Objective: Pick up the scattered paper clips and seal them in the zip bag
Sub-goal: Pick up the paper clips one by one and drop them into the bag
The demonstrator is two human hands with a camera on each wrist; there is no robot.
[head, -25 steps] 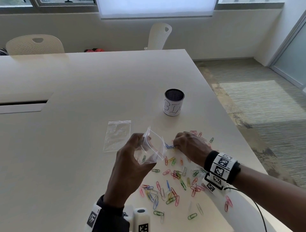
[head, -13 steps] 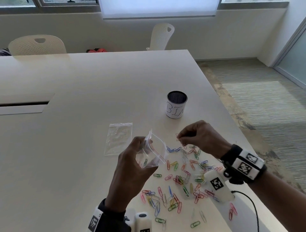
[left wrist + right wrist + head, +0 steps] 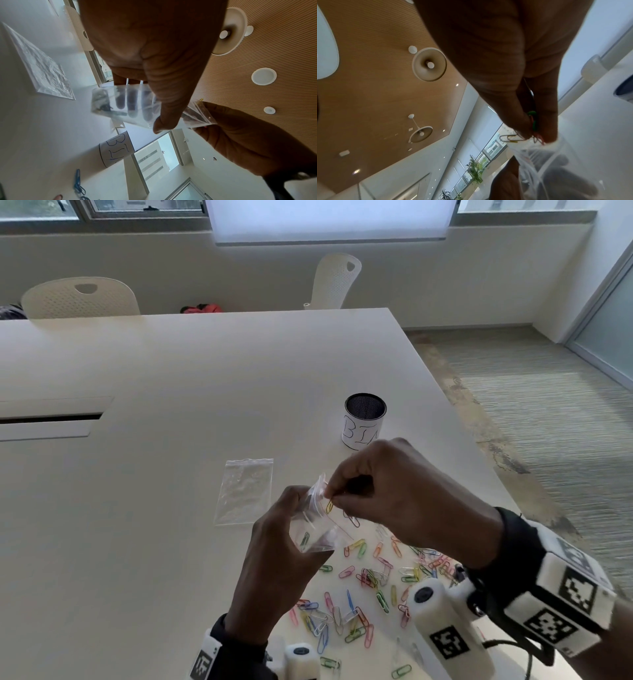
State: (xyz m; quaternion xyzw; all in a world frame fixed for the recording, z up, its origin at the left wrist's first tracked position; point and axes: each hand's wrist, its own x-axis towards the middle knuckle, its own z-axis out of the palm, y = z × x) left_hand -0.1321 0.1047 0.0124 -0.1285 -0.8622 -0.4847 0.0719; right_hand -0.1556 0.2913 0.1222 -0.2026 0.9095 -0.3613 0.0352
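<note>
My left hand [image 3: 274, 556] holds a small clear zip bag [image 3: 317, 525] above the table, its mouth tilted up to the right; the left wrist view shows the thumb across the zip bag [image 3: 137, 106] with fingers behind it. A few clips lie at the bag's bottom. My right hand [image 3: 383, 491] pinches several paper clips [image 3: 330, 506] right at the bag's mouth; the right wrist view shows green, red and yellow paper clips [image 3: 533, 124] between thumb and fingers, over the zip bag [image 3: 553, 165]. Many coloured scattered clips [image 3: 370, 577] lie on the table below.
A second clear zip bag [image 3: 245, 491] lies flat on the white table [image 3: 171, 405] to the left. A black mesh cup [image 3: 363, 421] with a white label stands beyond the hands. The table's right edge is close to the clips. Chairs stand at the far side.
My right hand has risen from the pile with clips pinched and moved left to the bag's mouth. The left hand keeps the bag in nearly the same place.
</note>
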